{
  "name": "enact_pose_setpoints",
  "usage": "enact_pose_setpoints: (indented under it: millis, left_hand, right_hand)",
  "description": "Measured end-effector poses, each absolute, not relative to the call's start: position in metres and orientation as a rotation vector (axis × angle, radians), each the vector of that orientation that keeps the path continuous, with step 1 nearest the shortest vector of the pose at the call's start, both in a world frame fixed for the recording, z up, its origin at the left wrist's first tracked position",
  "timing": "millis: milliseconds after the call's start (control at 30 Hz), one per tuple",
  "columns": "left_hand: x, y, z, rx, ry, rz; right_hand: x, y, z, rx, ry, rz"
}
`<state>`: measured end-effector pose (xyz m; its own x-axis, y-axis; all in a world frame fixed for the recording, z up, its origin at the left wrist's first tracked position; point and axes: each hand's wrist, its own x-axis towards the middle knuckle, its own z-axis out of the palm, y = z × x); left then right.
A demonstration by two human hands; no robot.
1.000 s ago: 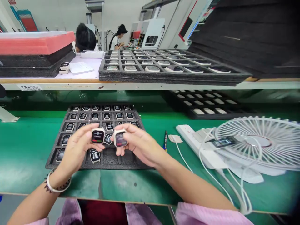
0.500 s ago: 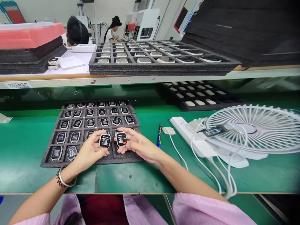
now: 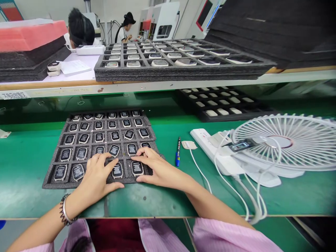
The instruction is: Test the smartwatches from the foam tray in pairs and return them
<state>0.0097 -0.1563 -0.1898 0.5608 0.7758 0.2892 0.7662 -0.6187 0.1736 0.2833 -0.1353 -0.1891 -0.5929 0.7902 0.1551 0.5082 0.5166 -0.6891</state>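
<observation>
A black foam tray (image 3: 101, 181) on the green bench holds rows of smartwatches with lit screens showing text. My left hand (image 3: 96, 175) rests over the front of the tray, fingers spread, beside a smartwatch (image 3: 117, 170) lying in a front-row compartment. My right hand (image 3: 161, 171) is at the tray's front right, thumb and index finger apart around the lower and upper edges of another smartwatch (image 3: 137, 168) in its compartment. Both watches lie face up. My fingers and palms cover some compartments behind them.
Right of the tray lie a blue marker (image 3: 177, 152), a white charging puck (image 3: 189, 145) with cable, a power strip (image 3: 201, 136) and a white fan (image 3: 301, 140). A shelf above carries another watch tray (image 3: 162, 74); a further tray (image 3: 225, 117) sits beneath. Two people are beyond.
The two smartwatches held up in my hands are now down in front-row tray compartments. My hands have lowered, and the left fingers have opened away from their watch.
</observation>
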Motion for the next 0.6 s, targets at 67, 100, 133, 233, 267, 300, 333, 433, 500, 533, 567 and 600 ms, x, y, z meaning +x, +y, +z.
enact_pose_setpoints:
  millis: [67,100,133,233,267,300,333,433,500,533,567,600]
  left_hand:
    - [-0.009,-0.159,-0.183,2.800,1.417,0.637]
    - [-0.023,-0.160,-0.180,2.795,1.491,0.713]
    - [-0.040,-0.160,-0.177,2.759,1.606,0.811]
    - [-0.100,-0.160,-0.177,2.410,2.094,0.968]
    - [-0.118,-0.161,-0.181,2.247,2.262,0.907]
    - [-0.133,-0.163,-0.188,2.083,2.388,0.852]
    - [-0.144,-0.165,-0.196,1.919,2.416,0.803]
    - [-0.147,-0.177,-0.225,1.593,2.207,0.999]
    - [-0.133,-0.188,-0.239,1.538,2.156,1.153]
    - [-0.127,-0.194,-0.242,1.492,2.148,1.222]
    - [-0.123,-0.201,-0.244,1.438,2.150,1.280]
    - [-0.122,-0.210,-0.244,1.388,2.160,1.326]
  right_hand:
    - [0.293,-0.130,-0.192,-1.074,-2.250,0.804]
    - [0.300,-0.125,-0.194,-1.122,-2.188,0.763]
    - [0.308,-0.120,-0.198,-1.195,-2.109,0.709]
    - [0.329,-0.099,-0.215,-1.471,-1.830,0.605]
    - [0.333,-0.092,-0.221,-1.530,-1.751,0.644]
    - [0.335,-0.085,-0.228,-1.560,-1.677,0.717]
    - [0.335,-0.080,-0.233,-1.564,-1.611,0.801]
    - [0.326,-0.073,-0.241,-1.550,-1.458,0.917]
    - [0.317,-0.076,-0.241,-1.604,-1.420,0.860]
    - [0.314,-0.080,-0.241,-1.636,-1.424,0.828]
    - [0.311,-0.085,-0.240,-1.660,-1.436,0.801]
    - [0.309,-0.090,-0.240,-1.673,-1.453,0.795]
